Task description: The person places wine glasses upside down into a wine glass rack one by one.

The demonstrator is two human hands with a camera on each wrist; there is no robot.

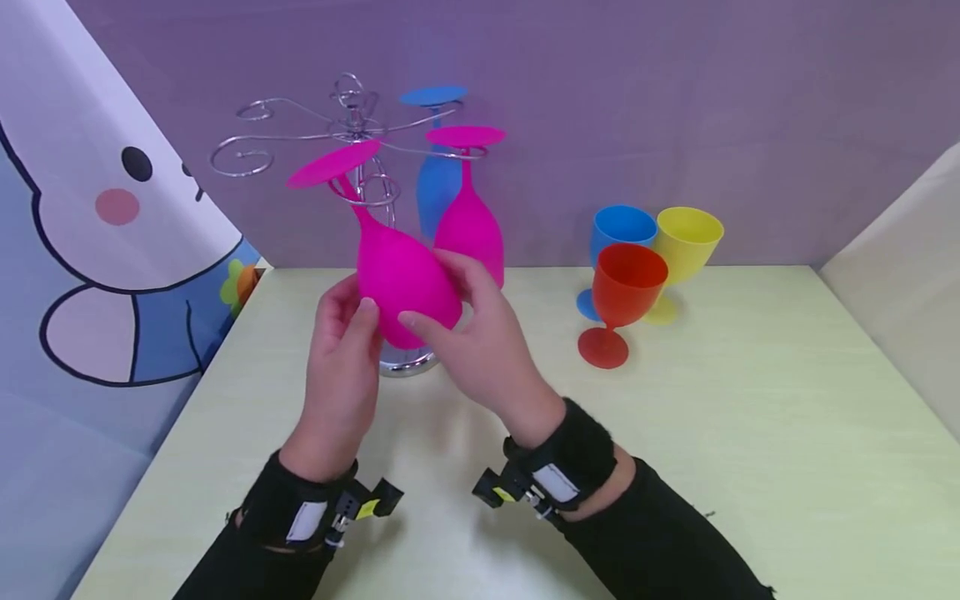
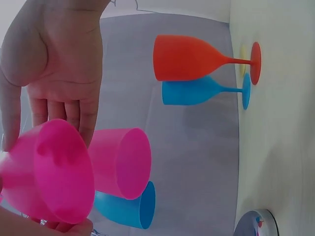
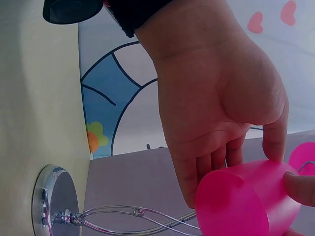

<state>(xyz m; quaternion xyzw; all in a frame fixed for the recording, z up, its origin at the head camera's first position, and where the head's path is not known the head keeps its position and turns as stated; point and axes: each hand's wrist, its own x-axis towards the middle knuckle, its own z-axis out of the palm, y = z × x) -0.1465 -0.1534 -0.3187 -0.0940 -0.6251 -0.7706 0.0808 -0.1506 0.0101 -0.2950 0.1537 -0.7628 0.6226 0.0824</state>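
Both hands hold a pink plastic goblet (image 1: 408, 283) upside down and tilted, its bowl toward me. My left hand (image 1: 341, 358) grips the bowl from the left, thumb on the near side. From the right, my right hand (image 1: 487, 333) grips the same bowl between thumb and fingers. The goblet's stem lies at a looped hook of a silver wire rack (image 1: 356, 129), with the foot above the loop. In the left wrist view the goblet's open mouth (image 2: 66, 172) faces the camera. Behind it, a second pink goblet (image 1: 471, 225) and a blue goblet (image 1: 437, 187) hang upside down from the rack.
Right of the rack, a red goblet (image 1: 628, 279), a blue goblet (image 1: 622, 223) and a yellow goblet (image 1: 690, 242) stand upright on the pale table (image 1: 750, 467). More curled hooks (image 1: 255, 154) stick out leftward. The rack's round chrome base (image 3: 56, 201) rests on the table.
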